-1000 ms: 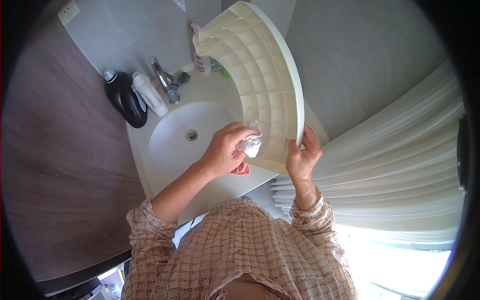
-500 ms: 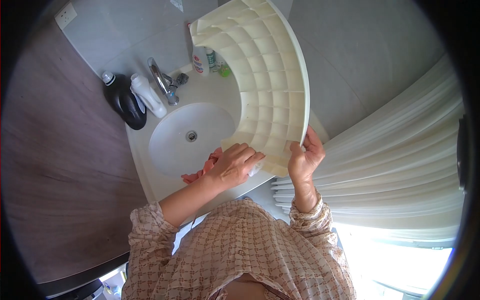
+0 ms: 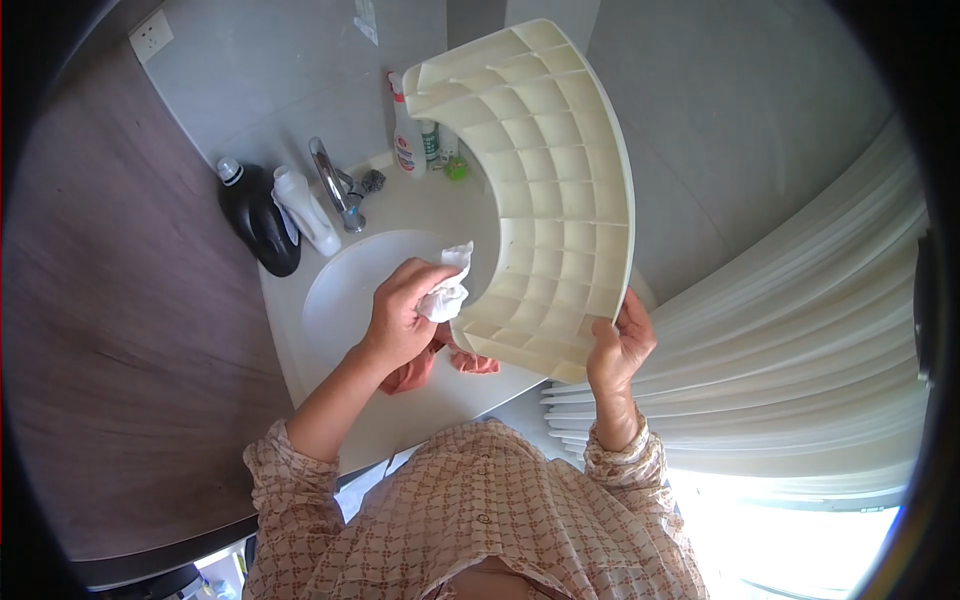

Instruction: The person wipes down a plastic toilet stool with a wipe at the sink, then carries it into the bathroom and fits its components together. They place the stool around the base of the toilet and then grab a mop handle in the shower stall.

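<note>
A curved cream plastic panel (image 3: 555, 190) with a grid of ribs faces me, raised over the right side of the counter. My right hand (image 3: 620, 350) grips its lower right corner, thumb on the ribbed face and fingers behind the edge. My left hand (image 3: 400, 310) is closed around a crumpled white tissue (image 3: 447, 297), just left of the panel's inner lower corner and above the sink (image 3: 335, 290). Under that hand, a salmon-coloured cloth (image 3: 412, 376) lies on the counter's front edge, partly covered by the wrist.
A chrome faucet (image 3: 335, 185) stands behind the sink. To its left are a black jug (image 3: 262, 220) and a white bottle (image 3: 307, 212). Behind the panel stand a spray bottle (image 3: 407, 140) and a small green item (image 3: 456, 168). A pale curtain (image 3: 760, 350) hangs at right.
My left hand has lifted off the panel's lower part and moved left and up, exposing the tissue. The panel and my right hand have shifted slightly down and right in view.
</note>
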Motion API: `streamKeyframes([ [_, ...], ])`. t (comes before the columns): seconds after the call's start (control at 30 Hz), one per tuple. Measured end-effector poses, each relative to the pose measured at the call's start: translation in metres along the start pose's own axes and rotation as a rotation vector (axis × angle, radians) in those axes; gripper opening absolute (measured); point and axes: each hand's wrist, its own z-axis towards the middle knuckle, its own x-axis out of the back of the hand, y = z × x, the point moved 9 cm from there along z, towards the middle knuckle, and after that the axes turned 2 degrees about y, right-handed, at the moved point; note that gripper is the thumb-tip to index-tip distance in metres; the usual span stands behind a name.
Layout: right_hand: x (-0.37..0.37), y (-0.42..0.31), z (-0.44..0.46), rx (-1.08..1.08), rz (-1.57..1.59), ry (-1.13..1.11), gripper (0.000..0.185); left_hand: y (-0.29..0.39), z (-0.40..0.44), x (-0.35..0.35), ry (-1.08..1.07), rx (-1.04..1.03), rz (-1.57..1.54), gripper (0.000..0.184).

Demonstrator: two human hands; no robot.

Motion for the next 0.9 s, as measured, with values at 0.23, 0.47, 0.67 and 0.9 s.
streamKeyframes([
  [0.23,-0.007,-0.023,-0.009,0.172,-0.211,-0.046,0.043,0.038,0.028,-0.033,-0.090,-0.173,0.277,0.048],
  [0.47,-0.026,-0.041,-0.020,0.429,-0.472,-0.111,0.044,-0.004,0.021,-0.082,-0.337,0.031,0.578,0.045],
  [0.67,-0.020,-0.018,-0.017,0.251,-0.386,-0.112,0.043,-0.023,0.020,-0.083,-0.402,0.163,0.311,0.035],
  [0.9,-0.009,-0.019,-0.008,0.092,-0.338,-0.104,0.040,-0.034,0.005,-0.039,-0.102,0.103,-0.065,0.037],
])
